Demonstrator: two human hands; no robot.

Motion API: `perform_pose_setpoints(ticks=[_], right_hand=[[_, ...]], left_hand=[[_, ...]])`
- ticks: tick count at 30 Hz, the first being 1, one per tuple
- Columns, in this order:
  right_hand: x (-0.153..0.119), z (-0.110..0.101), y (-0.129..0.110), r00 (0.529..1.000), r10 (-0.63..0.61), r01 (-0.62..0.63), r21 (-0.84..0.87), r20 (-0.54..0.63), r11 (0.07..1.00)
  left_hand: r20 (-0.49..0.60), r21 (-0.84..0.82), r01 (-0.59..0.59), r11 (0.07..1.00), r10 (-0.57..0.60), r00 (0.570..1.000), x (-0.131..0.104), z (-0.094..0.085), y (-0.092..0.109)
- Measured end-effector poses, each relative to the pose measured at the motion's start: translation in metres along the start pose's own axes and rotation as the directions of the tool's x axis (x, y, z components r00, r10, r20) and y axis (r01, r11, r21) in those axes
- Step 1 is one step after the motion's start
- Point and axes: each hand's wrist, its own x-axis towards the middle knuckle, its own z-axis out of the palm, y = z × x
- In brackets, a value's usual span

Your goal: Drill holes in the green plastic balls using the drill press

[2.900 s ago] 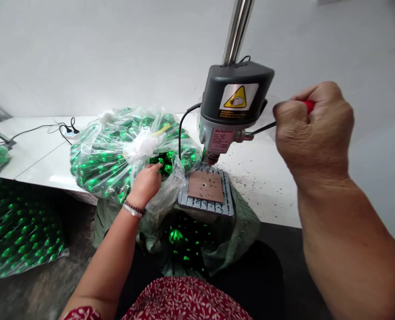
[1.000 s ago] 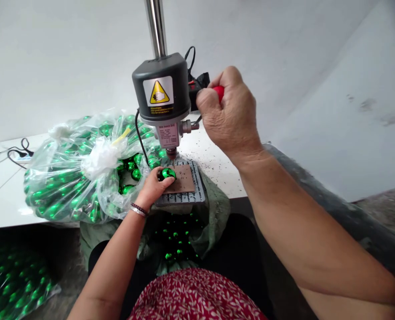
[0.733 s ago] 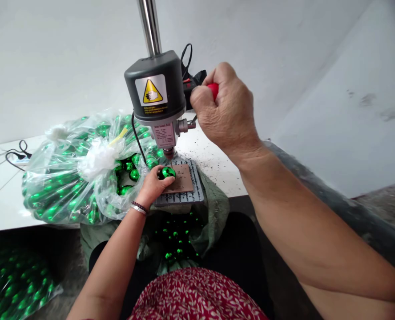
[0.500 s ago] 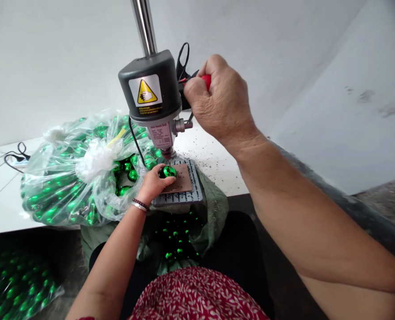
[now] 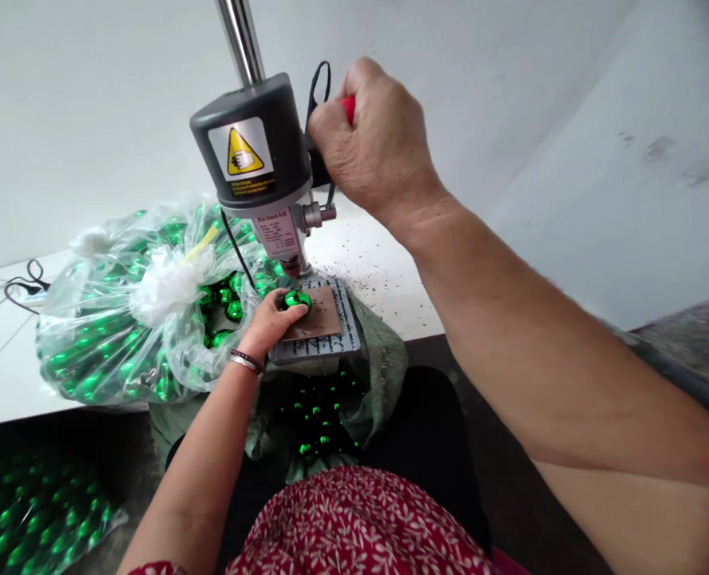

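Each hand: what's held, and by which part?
Left hand grips a green ball by its sides, pressed on the drill plate. Right hand is fisted around the red knob at the drill press lever's end.

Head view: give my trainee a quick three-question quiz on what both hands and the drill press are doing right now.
1. True or false: the left hand holds a green ball on the brown pad under the drill press.
2. What does the right hand grip?
A. the clear bag
B. the red-tipped lever
C. the steel column
3. Fill in: the clear bag of green balls lies to the ___ of the drill table, by the person's own sides.

Key: 1 true; 2 B; 3 left.
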Motion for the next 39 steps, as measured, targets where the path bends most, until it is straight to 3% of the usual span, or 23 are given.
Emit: perform_pose_setpoints(ticks=[6,13,19,26,34,39], right_hand=[[0.02,0.007,0.004,1.0,-0.005,0.005,-0.013,0.012,1.0],[0.022,0.01,0.006,1.0,-0.004,0.004,-0.015,0.019,1.0],[0.022,0.012,0.005,1.0,0.013,-0.013,-0.026,-0.008,1.0],[0.018,0.01,0.003,0.999,0.031,-0.031,-0.005,-0.017,1.0],[-0.004,0.004,0.001,0.999,0.01,-0.009,0.02,-0.042,1.0],[-0.029,-0.001,0.007,0.991,-0.083,0.089,0.058,-0.105,0.994]], left_hand=[[-0.023,-0.095,0.012,0.995,-0.014,1.0,0.003,0.002,-0.005],[-0.027,-0.019,-0.007,1.0,0.006,1.0,0.001,0.005,0.0],[0.005,0.153,-0.046,0.987,0.046,0.999,-0.004,0.008,0.008],[-0.007,0.14,-0.016,0.99,0.017,1.0,-0.012,0.013,0.014],[0.007,0.095,-0.007,0.995,0.006,1.0,-0.014,0.015,0.01],[0.001,0.088,-0.026,0.996,0.026,1.0,-0.011,0.017,0.002]])
